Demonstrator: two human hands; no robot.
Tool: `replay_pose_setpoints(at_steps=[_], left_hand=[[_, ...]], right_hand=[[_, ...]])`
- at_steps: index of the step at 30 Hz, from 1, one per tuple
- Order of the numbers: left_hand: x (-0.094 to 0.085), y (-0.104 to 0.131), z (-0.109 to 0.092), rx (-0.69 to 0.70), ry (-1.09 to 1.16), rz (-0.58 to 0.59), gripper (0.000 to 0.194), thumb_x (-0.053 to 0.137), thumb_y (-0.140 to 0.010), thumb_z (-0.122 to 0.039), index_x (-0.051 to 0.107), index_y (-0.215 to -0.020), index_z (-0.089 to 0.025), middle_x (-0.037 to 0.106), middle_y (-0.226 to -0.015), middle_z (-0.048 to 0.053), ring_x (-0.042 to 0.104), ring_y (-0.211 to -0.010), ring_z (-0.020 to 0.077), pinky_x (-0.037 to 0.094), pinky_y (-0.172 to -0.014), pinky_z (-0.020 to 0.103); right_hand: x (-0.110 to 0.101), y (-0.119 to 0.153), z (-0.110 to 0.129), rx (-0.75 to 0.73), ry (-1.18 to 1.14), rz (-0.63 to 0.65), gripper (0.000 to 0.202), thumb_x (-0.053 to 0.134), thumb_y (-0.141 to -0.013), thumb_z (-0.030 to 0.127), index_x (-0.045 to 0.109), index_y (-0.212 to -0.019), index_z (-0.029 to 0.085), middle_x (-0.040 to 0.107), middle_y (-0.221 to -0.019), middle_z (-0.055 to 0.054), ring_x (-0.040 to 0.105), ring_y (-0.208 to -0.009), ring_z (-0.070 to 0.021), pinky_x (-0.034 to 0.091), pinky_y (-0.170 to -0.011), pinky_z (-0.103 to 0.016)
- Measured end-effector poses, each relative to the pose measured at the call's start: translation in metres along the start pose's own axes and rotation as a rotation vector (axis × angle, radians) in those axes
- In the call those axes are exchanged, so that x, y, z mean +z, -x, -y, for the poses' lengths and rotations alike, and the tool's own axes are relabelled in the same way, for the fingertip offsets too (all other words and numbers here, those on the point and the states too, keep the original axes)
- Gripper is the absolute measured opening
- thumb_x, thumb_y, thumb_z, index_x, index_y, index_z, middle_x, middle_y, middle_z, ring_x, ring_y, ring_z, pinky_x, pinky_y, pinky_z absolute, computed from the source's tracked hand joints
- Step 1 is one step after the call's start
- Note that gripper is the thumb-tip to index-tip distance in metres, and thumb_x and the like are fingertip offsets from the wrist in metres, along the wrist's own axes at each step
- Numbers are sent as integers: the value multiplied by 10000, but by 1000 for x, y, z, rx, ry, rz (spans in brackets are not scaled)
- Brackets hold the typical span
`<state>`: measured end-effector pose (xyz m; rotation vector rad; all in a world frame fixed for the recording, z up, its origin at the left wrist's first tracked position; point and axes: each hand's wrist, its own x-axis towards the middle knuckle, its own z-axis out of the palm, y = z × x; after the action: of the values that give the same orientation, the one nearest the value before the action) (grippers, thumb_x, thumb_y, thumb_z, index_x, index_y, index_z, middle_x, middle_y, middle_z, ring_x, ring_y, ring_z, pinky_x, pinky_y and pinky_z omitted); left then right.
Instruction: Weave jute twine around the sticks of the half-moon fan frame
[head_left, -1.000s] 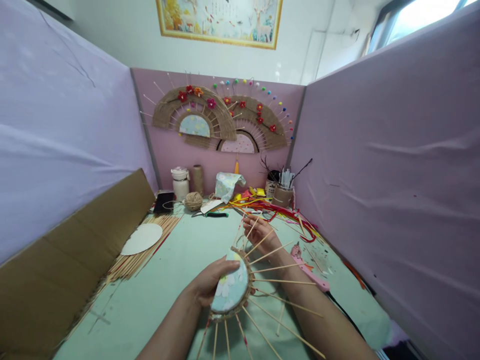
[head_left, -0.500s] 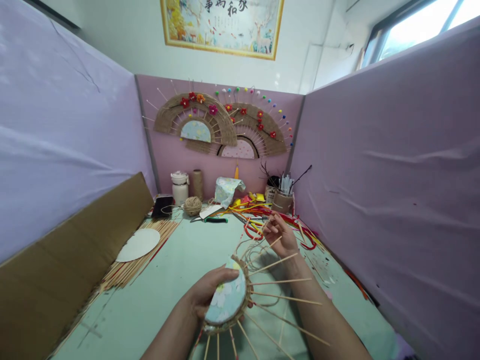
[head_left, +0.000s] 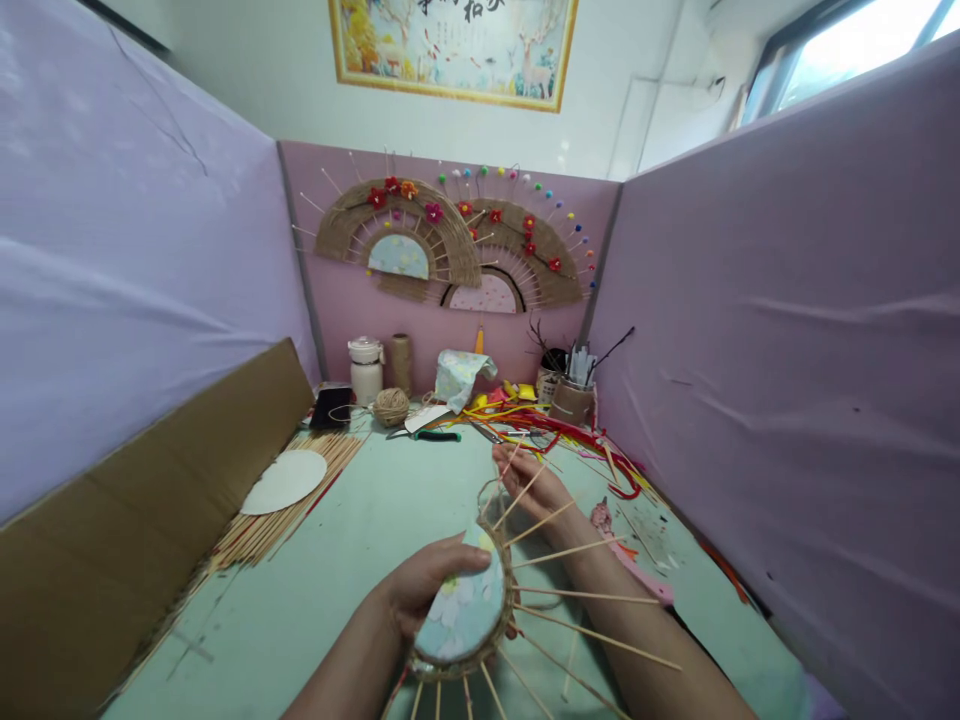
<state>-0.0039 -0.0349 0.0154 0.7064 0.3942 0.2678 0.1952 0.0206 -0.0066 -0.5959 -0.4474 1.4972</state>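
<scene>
My left hand (head_left: 431, 580) grips a half-round piece covered in pale blue floral fabric (head_left: 465, 615), thumb on its face and fingers beneath. Brown twine is wound along the piece's curved edge (head_left: 504, 605), and thin wooden sticks (head_left: 592, 594) fan out from it. Beyond the upper sticks is my right hand (head_left: 532, 485), its fingers pressed together by the tip of a stick. A loose loop of twine (head_left: 482, 492) runs from the edge up toward these fingers. The exact pinch is partly hidden behind the sticks.
Left lie a bundle of sticks (head_left: 341, 458), a white oval card (head_left: 285, 482) and a cardboard strip (head_left: 157, 500). At the back are a twine ball (head_left: 391, 407), green-handled pliers (head_left: 439, 436), colourful pipe cleaners (head_left: 525, 418) and a pot of tools (head_left: 574, 400). Pink-handled scissors (head_left: 637, 570) lie under my right forearm.
My right hand has moved left and slightly down, closer to the upper sticks. The loose twine coils beside it have shrunk from view, and the pink scissors now show. My left hand keeps its grip.
</scene>
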Motion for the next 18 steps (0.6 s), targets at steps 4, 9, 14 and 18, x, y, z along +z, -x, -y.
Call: replay_pose_setpoints(at_steps=[4, 9, 14, 18], left_hand=[[-3, -2, 6, -5, -11, 31, 321, 663, -678, -246, 584, -955, -104, 702, -744, 132, 673, -619, 250, 526, -555, 345], [-1, -4, 12, 20, -19, 53, 387, 667, -678, -214, 553, -1038, -127, 699, -765, 114, 669, -651, 234, 514, -567, 329], [3, -5, 11, 38, -74, 5, 371, 685, -689, -307, 527, -980, -139, 701, -784, 130, 675, -676, 261, 509, -642, 379], [6, -6, 10, 75, -88, -11, 460, 608, -756, -443, 464, -1093, -165, 699, -799, 134, 678, -692, 277, 502, -658, 406]], right_hand=[[14, 7, -33, 83, 63, 25, 238, 719, -649, 53, 620, -848, 138, 714, -876, -63, 683, -841, -133, 542, -750, -191], [29, 16, -64, 238, 164, 116, 279, 760, -626, 116, 622, -869, 116, 719, -871, -86, 690, -803, -154, 546, -715, -228], [28, 14, -67, 256, 189, 171, 306, 775, -635, 146, 624, -899, 114, 714, -920, -104, 689, -835, -169, 543, -744, -252], [22, 9, -57, 193, 146, 144, 299, 778, -623, 110, 619, -876, 113, 716, -891, -99, 691, -809, -160, 543, -742, -245]])
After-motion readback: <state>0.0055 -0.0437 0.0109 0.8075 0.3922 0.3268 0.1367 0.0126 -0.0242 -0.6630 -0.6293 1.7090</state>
